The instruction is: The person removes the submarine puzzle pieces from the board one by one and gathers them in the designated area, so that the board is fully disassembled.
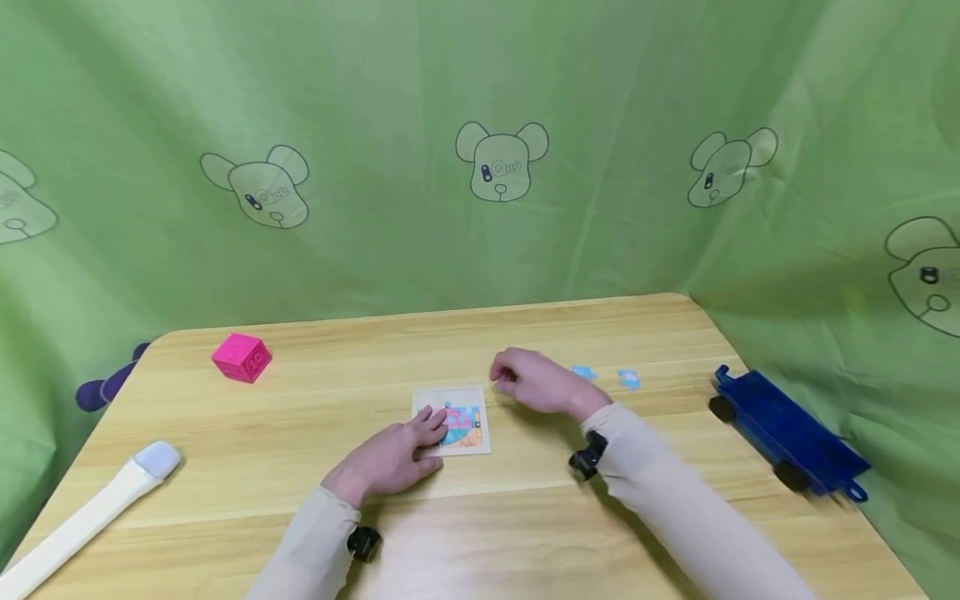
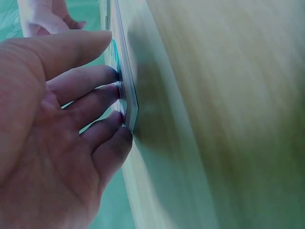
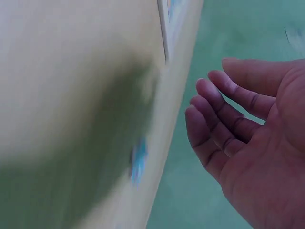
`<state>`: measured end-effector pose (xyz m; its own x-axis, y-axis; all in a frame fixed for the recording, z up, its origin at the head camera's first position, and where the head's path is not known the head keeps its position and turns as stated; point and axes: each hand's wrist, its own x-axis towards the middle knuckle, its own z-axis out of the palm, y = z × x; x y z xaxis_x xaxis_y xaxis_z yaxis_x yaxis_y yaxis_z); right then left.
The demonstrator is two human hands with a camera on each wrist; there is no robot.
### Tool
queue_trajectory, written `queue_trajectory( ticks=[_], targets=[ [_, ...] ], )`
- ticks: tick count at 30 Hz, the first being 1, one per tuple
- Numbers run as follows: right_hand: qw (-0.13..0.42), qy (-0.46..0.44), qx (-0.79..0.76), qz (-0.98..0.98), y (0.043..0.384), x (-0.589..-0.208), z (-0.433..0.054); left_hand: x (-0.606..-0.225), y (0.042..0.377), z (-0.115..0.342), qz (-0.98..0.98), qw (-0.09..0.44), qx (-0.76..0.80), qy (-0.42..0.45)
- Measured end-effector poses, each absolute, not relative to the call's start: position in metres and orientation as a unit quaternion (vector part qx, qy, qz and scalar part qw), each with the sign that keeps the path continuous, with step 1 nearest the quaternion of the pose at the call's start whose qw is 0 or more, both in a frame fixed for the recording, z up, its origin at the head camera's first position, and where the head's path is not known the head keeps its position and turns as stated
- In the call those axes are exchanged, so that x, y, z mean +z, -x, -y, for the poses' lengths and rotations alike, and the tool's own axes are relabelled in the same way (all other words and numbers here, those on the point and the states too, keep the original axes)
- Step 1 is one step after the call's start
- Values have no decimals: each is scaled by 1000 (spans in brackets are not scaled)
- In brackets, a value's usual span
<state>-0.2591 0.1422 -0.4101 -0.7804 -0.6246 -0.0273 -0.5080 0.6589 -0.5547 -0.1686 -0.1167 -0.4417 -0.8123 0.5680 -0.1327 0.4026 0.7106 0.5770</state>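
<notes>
A square jigsaw puzzle board (image 1: 426, 399) with a pale frame lies mid-table, its colourful pieces (image 1: 461, 427) filling the right and lower part. My left hand (image 1: 393, 457) rests on the board's left side, fingers spread and fairly straight; in the left wrist view its fingertips touch the board (image 2: 129, 95) near a corner. Just past the board's upper right corner hovers my right hand (image 1: 542, 382), fingers loosely bent and nothing between them. Two loose blue puzzle pieces, one (image 1: 583, 372) close behind that hand and another (image 1: 628, 379) further right, lie on the table.
A pink cube (image 1: 242, 357) sits at the back left. A white strap-like bar (image 1: 90, 517) lies at the front left. On the right edge stands a blue toy wagon (image 1: 791, 429) with dark wheels. A green curtain (image 1: 375, 167) surrounds the wooden table (image 1: 480, 533).
</notes>
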Motion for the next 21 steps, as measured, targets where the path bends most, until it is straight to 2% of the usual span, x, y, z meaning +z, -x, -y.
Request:
queue_trajectory(
  ticks=[9, 21],
  targets=[
    [144, 331, -271, -893, 254, -428, -88, -443, 169, 118, -911, 141, 272, -277],
    [162, 307, -251, -904, 254, -437, -77, -438, 165, 124, -915, 119, 263, -281]
  ],
)
